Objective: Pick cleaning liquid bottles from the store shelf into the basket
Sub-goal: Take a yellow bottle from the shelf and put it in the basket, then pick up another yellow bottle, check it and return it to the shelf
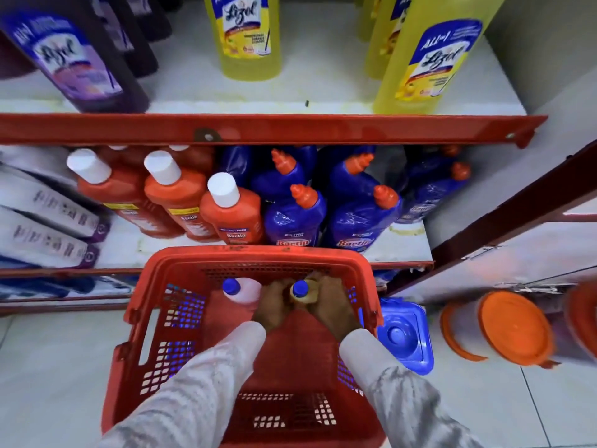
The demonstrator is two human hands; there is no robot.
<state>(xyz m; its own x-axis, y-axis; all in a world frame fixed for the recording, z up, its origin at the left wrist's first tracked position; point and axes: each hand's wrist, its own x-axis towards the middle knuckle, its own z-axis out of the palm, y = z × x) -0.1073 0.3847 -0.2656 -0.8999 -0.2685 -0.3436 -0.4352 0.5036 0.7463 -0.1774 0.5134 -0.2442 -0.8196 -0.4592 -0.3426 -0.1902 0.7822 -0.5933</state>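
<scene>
A red plastic basket [142, 318] stands on the floor below me. Deep inside it, my left hand [271, 305] and my right hand [331, 307] both wrap around a yellow bottle with a blue cap [300, 290], held upright near the basket's far wall. A pink bottle with a blue cap [240, 290] stands in the basket just left of my left hand. On the upper shelf stand yellow Lizol bottles [248, 37] and a purple Lizol bottle [80, 59].
The lower shelf holds orange Bactin bottles [232, 215] with white caps and blue Bactin bottles [295, 215] with orange spouts. A red shelf edge [258, 129] juts out above them. A blue plastic container [403, 334] and orange-lidded tubs [510, 328] sit right of the basket.
</scene>
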